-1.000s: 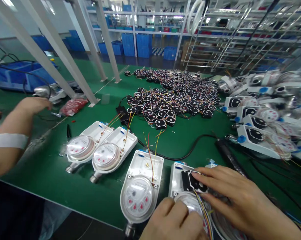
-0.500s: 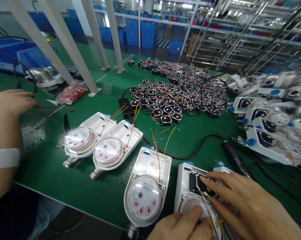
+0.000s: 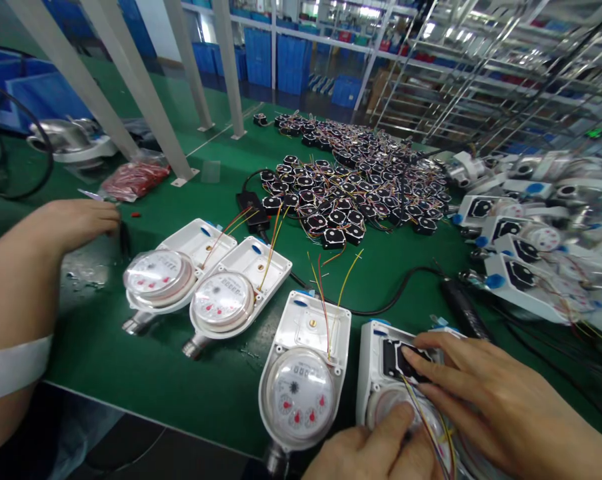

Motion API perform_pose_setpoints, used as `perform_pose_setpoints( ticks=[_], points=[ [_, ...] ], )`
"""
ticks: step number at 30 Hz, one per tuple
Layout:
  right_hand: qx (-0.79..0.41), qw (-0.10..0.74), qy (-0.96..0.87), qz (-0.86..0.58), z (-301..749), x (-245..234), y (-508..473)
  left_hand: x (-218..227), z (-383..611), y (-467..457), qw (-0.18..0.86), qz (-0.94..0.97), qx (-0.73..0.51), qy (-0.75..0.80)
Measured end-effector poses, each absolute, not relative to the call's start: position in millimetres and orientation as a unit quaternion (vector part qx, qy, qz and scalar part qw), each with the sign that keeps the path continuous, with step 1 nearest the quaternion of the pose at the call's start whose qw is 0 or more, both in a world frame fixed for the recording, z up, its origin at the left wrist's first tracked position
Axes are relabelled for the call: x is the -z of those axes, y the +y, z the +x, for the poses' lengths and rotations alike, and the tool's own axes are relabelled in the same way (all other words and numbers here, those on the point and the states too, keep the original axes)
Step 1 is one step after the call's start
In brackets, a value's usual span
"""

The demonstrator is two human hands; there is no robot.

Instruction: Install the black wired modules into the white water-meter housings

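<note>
Four water meters (image 3: 221,303) lie in a row along the near edge of the surface (image 3: 391,280). Behind them a heap of small modules (image 3: 353,187) spreads across the middle. To the right, more meters (image 3: 525,267) are piled; a co-worker's hand (image 3: 75,223) rests at left.

You have four water meters (image 3: 301,373) in a row along the near edge of the green table (image 3: 131,373); three show open white housings, the fourth carries one black module (image 3: 398,360). A pile of black modules (image 3: 355,187), too many to count, lies behind. One red bag (image 3: 133,180) sits left.
</note>
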State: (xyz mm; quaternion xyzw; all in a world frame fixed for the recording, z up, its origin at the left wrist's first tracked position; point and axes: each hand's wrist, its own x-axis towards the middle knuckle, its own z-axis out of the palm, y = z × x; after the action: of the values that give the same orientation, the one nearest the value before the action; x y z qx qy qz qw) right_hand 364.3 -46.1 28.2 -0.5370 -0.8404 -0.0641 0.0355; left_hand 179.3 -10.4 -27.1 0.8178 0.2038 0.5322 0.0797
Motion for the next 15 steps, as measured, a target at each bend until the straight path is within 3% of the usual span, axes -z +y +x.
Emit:
perform_pose_setpoints(
  ticks=[7, 15],
  points=[
    [0.058, 0.056, -0.809, -0.582, 360, -20, -57, 35, 166, -10, 0.067, 0.852, -0.507, 0.112],
    [0.045, 0.061, -0.827, -0.557, 359, -33, -55, 39, 159, -19, 0.025, 0.84, -0.525, 0.133]
  ],
)
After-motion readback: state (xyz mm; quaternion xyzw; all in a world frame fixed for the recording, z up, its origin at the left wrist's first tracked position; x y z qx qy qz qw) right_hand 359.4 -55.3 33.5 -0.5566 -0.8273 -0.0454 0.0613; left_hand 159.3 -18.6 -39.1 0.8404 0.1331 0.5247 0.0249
